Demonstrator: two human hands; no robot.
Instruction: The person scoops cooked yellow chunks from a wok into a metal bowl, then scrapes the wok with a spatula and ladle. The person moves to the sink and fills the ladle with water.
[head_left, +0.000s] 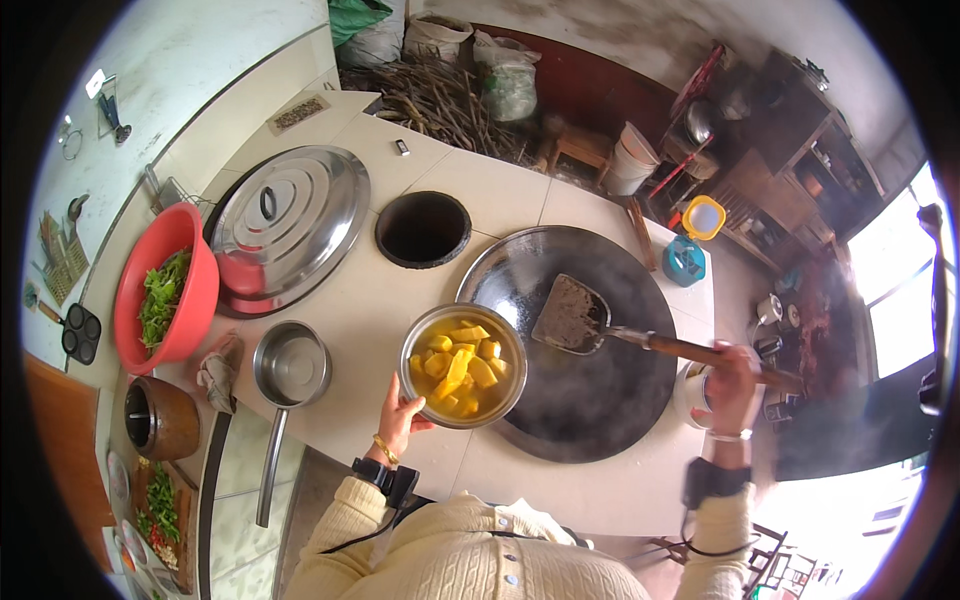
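Observation:
My left hand grips the rim of a metal bowl that holds yellow chunks of food in yellowish liquid. The bowl is at the left edge of a large dark wok set into the tiled stove top. In my right hand, somewhat blurred, is the wooden handle of a wide metal spatula. Its blade, coated with brownish residue, is over the wok. Steam drifts over the wok's lower right part.
Left of the bowl are a metal saucepan, a domed metal lid and a red plastic basin of leafy greens. A round dark opening lies behind. A blue container stands at the right edge, near a white container.

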